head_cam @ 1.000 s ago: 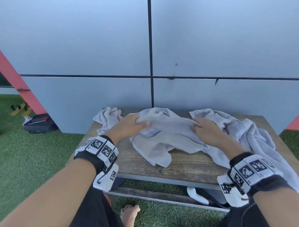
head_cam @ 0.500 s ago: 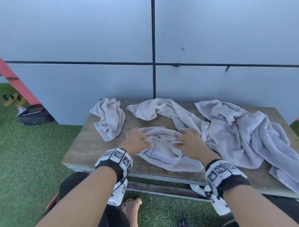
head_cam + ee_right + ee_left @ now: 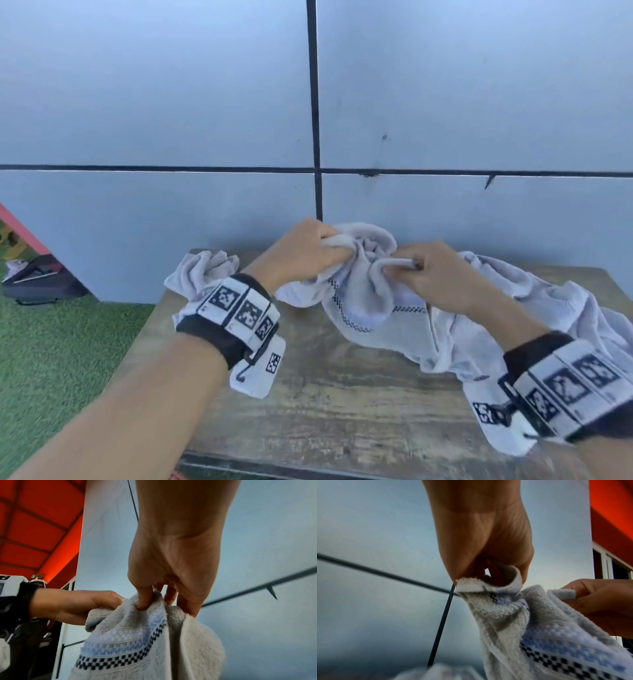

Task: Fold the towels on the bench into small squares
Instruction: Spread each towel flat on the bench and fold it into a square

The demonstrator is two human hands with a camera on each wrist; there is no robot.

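- Left hand (image 3: 301,255) and right hand (image 3: 435,277) both pinch the towel (image 3: 359,308), fingers (image 3: 143,599) curled tight on its bunched top edge.
- It hangs below them, over the tabletop (image 3: 342,394).
- Best now: slide grips outward to the corners, pull taut, lay flat.

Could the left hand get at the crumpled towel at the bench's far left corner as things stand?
Probably not at once: the left hand grips the checkered-band towel, shared with the right hand. The crumpled towel lies close beside that wrist, nothing between.
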